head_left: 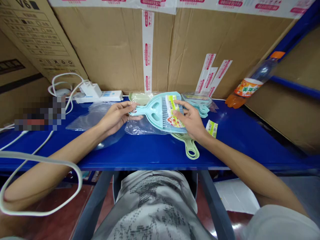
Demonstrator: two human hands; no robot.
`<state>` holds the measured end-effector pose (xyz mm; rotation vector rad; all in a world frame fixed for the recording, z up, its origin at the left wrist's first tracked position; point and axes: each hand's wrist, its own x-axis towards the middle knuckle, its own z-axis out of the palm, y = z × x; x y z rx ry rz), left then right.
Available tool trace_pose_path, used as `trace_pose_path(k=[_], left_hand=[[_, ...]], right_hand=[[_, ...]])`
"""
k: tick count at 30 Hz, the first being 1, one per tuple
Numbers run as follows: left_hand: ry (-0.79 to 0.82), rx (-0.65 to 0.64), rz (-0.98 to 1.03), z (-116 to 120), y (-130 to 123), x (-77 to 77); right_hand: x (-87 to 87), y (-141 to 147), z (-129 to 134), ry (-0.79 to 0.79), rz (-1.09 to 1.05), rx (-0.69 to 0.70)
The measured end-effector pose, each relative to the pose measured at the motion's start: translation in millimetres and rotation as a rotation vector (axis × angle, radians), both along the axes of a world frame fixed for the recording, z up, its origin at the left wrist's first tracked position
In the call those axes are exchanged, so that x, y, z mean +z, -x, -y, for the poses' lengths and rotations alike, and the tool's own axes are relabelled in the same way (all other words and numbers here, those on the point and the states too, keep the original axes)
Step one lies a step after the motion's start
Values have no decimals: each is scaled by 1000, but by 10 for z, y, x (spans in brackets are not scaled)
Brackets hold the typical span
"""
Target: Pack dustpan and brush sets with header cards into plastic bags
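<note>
Above the blue table, I hold a light-blue mini dustpan and brush set [154, 108] level between both hands. My left hand [116, 116] is closed round its handle, at the left. On the right, my right hand [191, 120] grips the wide end, with its thumb and fingers on a yellow-green and white label card [175, 111] that lies over the bristles. A green dustpan [190, 148] pokes out underneath, handle toward me. A clear plastic bag [145, 127] lies below the blue set. Another label card [212, 128] rests just beyond my right wrist.
Blue sets in clear bags [200, 103] lie behind my right hand, and a green piece [140, 98] lies behind the blue set. Clear bags [87, 116], a power strip [100, 96] and white cables [41, 145] are at left. An orange drink bottle [252, 83] leans at right. Cardboard [112, 43] walls the back.
</note>
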<state>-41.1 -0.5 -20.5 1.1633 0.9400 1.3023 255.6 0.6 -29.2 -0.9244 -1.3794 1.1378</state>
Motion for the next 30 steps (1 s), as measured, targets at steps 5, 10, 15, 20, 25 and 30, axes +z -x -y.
trace_pose_path(k=[5,10,15,20,25,30], left_hand=[[6,26,11,-16,8,-3],[-16,32,17,-26,19,-15],[-42,17,23,-8,12,-23],[-30,-3,17,7,-9,-13],[-31,12,1,15,-11,-6],[-36,13,27,18,-18,4]], right_hand=[[15,-36,-32,-35,7,108],[54,-82,-40,-73,99,181],[31,-100,-72,-108,224,127],[8,-103,-73,-194,338,119],[10,-125,-85,-228,394,155],[46,-177,-110,-300,490,167]])
